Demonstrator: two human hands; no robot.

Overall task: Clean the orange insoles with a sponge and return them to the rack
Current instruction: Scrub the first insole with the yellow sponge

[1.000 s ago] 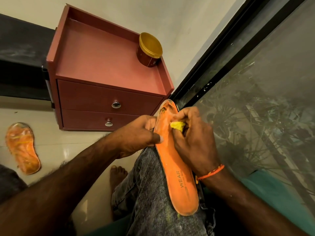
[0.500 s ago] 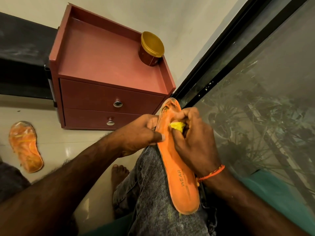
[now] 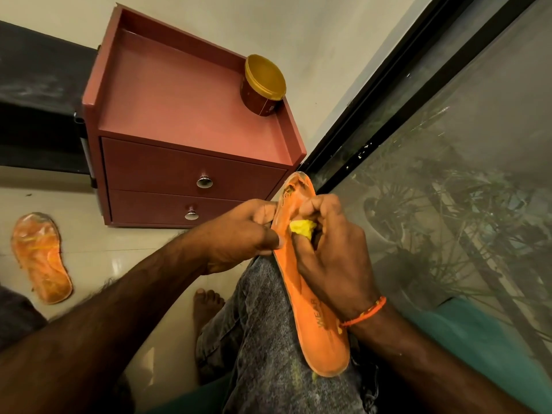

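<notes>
An orange insole lies lengthwise on my grey-jeaned knee, toe end pointing away from me. My left hand grips its left edge near the toe, thumb on top. My right hand is curled round a small yellow sponge and presses it on the insole's upper half. A second orange insole, streaked and dirty, lies flat on the tiled floor at the far left.
A reddish two-drawer cabinet stands ahead, with a brown jar with a gold lid on its top right corner. A black-framed glass door runs along the right. My bare foot rests on the floor.
The sponge and my right hand have stayed near the insole's toe half with only a slight shift; the view has tilted a little. Left hand keeps its grip.
</notes>
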